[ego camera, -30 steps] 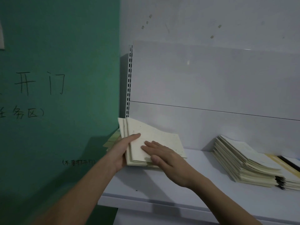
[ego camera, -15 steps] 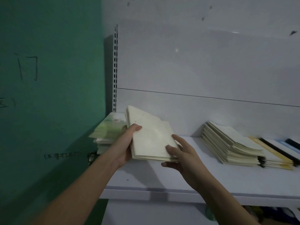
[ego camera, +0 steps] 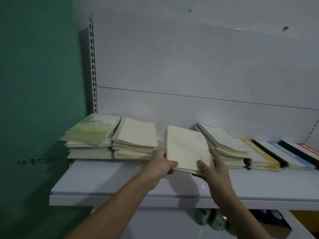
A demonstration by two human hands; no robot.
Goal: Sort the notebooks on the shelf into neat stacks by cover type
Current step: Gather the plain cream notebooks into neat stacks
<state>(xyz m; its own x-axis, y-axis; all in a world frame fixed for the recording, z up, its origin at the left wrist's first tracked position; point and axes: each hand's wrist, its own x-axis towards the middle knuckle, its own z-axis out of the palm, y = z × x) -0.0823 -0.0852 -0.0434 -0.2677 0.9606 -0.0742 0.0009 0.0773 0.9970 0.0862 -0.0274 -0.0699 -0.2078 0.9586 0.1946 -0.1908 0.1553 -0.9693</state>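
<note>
The held bundle of cream notebooks (ego camera: 187, 149) has moved rightward from the green-cover stack (ego camera: 89, 135) to beside the leaning cream stack (ego camera: 224, 144). A separate cream stack (ego camera: 136, 140) now adjoins the green-cover stack. The right hand (ego camera: 214, 168) has shifted from the top cover to the bundle's right edge.

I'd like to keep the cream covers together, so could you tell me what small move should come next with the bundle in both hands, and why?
Probably lower the cream bundle onto the bare shelf between the two cream stacks, or onto the left cream stack. Left hand and right hand grip its near edge, it is tilted, and its cover matches.
</note>
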